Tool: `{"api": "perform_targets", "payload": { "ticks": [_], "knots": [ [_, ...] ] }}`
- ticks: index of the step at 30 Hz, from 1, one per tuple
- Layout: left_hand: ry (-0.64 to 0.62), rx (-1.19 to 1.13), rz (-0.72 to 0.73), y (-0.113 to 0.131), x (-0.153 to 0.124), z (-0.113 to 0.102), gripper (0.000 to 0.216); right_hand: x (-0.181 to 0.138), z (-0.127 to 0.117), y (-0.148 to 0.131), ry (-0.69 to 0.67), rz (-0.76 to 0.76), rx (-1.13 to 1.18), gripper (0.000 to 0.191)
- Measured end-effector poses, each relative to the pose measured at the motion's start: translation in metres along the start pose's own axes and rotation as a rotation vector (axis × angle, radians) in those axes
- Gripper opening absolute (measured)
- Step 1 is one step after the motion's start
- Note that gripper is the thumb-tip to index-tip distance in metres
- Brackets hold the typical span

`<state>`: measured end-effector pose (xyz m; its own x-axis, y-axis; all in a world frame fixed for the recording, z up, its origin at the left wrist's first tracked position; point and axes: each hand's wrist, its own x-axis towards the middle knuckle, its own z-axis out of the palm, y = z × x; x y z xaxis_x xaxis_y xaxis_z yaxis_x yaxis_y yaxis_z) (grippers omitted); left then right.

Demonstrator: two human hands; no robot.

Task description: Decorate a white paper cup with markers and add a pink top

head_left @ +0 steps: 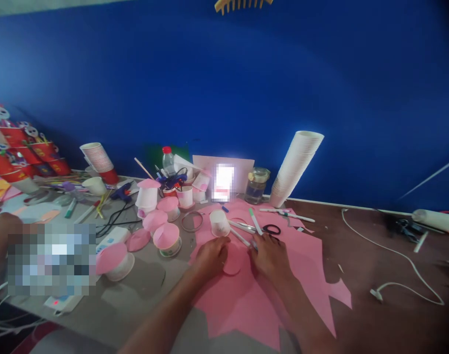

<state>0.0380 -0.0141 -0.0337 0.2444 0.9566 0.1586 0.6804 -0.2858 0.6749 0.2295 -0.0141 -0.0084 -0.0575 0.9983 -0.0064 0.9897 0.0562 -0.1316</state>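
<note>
My left hand [210, 255] is closed, with curled fingers at the left edge of a round pink paper piece [235, 259]. My right hand [270, 256] is bent at the paper's right side; its fingertips are close together near the end of a white pen [240, 237], and what they pinch is hidden. Both hands rest over a large jagged pink sheet [242, 307]. Just beyond them stand a white paper cup [219, 223], a green-tipped marker [255, 221] and black-handled scissors [271, 229].
Several pink-topped cups [167, 239] stand to the left, near a power strip [112, 241]. Behind are a phone [223, 182], a glass jar [257, 186] and a tall leaning cup stack [297, 167]. A white cable [394, 248] lies right. Another person's hand [3, 233] is at far left.
</note>
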Motion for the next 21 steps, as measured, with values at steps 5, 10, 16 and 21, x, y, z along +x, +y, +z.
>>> {"api": "perform_targets", "payload": {
  "ticks": [5,10,16,21],
  "knots": [
    [0.027,0.058,-0.001,0.0,-0.001,0.002,0.03,0.0,0.006,0.007,-0.025,-0.038,-0.022,0.026],
    [0.119,0.087,0.029,0.002,0.0,0.001,0.034,0.006,0.012,0.009,0.128,0.006,0.165,0.03],
    [0.259,-0.413,0.097,0.007,0.003,-0.005,0.029,-0.002,-0.004,-0.009,0.156,-0.144,1.146,0.036],
    [0.029,-1.013,-0.076,0.008,0.004,-0.008,0.055,-0.019,-0.008,-0.042,-0.221,-0.227,1.637,0.042]
  ]
}}
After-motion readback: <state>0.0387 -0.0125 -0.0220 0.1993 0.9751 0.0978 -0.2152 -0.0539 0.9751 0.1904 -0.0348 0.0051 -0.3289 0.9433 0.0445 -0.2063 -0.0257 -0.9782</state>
